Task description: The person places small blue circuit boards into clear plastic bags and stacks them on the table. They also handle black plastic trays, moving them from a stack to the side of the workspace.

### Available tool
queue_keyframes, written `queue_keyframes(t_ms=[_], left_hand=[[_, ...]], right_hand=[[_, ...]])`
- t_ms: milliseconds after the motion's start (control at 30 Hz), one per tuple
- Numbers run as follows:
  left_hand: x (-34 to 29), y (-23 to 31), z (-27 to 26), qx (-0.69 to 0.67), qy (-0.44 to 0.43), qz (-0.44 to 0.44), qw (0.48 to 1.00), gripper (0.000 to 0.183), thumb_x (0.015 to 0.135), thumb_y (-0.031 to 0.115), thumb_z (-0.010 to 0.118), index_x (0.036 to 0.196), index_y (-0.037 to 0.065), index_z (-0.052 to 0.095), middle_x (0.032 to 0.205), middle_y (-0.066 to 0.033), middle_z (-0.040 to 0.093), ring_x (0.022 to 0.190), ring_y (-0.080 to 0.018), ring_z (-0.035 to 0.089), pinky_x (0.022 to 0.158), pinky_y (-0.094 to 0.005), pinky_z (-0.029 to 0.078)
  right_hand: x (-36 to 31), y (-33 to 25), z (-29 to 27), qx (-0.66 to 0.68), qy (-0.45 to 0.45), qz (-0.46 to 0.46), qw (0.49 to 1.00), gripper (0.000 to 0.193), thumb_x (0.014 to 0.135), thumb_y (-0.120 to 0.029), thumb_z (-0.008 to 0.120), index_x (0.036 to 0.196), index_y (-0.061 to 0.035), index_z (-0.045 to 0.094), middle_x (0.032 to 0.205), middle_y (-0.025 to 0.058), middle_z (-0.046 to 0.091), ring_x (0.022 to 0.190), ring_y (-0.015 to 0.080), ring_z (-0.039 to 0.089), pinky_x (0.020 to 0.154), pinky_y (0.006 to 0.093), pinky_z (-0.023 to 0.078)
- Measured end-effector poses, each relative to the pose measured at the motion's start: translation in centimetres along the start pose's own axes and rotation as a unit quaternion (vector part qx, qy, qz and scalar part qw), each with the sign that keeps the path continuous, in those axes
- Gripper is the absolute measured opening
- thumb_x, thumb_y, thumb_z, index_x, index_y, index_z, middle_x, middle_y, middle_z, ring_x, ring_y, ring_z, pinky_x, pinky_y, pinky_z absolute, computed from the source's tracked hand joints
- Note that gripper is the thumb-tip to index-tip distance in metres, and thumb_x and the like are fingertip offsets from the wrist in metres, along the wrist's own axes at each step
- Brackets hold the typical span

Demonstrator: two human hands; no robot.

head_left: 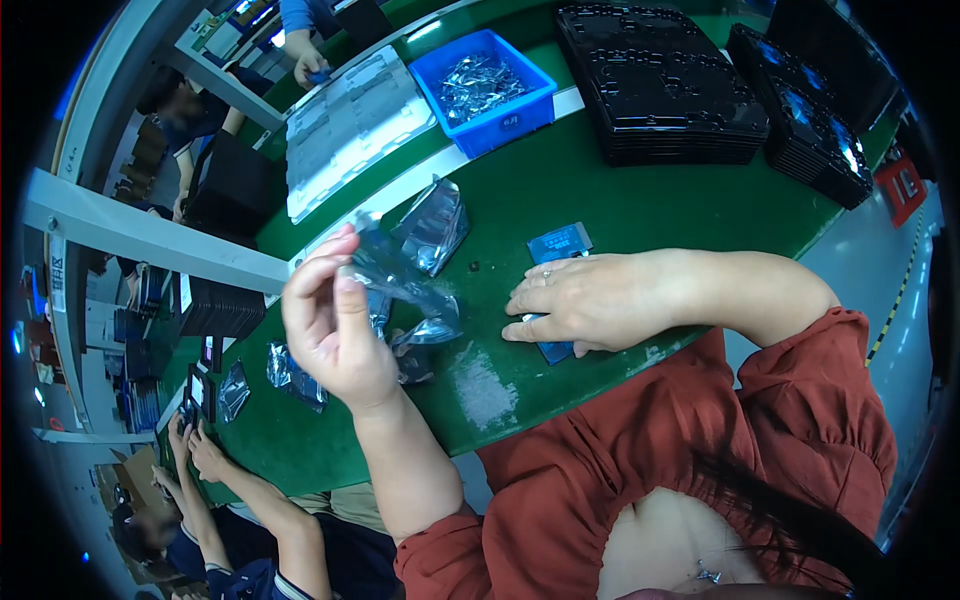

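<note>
My left hand is raised over the left part of the green table, its thumb and fingers pinching a crumpled, see-through silvery bag. My right hand lies palm down over a flat blue rectangular piece, fingers bent around it. Blue also shows below the palm, and the hand hides the middle, so I cannot tell if it is one piece or two. Beyond the film lies another silvery bag. More crumpled silvery bags are scattered left of my left wrist.
A blue bin of small silvery packets stands at the back. Left of it is a pale moulded tray. Stacked black trays fill the back right. A metal frame beam crosses at left. Co-workers' hands work farther along.
</note>
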State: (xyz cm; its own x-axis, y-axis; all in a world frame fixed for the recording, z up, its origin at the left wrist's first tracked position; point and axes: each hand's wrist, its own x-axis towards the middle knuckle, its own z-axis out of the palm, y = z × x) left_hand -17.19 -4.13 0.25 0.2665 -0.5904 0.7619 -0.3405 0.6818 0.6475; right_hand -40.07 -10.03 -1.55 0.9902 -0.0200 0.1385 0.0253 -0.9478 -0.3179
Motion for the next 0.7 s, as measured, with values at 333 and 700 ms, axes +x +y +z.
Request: queue_keyframes(t_ms=[333,700], left_hand=[[1.8,3.1,0.5,0.198,-0.310,0.041,0.929,0.011,0.073,-0.001,0.062,0.084,0.000,0.063,0.086,-0.0110,0.064,0.087,-0.0263,0.061,0.080,-0.0349,0.048],[1.0,0.6,-0.1,0.410,-0.220,0.047,0.884,0.025,0.076,0.000,0.061,0.101,0.005,0.063,0.096,-0.0141,0.063,0.090,-0.0301,0.062,0.080,-0.0371,0.049]], right_hand=[[-1.4,4.1,-2.0,0.428,0.205,0.325,0.818,0.004,0.078,-0.003,0.065,0.081,-0.0008,0.064,0.074,0.0050,0.063,0.064,0.0111,0.058,0.054,0.0271,0.049],[-0.4,3.4,0.1,-0.093,0.299,0.262,0.913,0.026,0.071,-0.013,0.070,0.093,-0.0007,0.063,0.094,0.0109,0.057,0.093,0.0296,0.054,0.083,0.0393,0.045]])
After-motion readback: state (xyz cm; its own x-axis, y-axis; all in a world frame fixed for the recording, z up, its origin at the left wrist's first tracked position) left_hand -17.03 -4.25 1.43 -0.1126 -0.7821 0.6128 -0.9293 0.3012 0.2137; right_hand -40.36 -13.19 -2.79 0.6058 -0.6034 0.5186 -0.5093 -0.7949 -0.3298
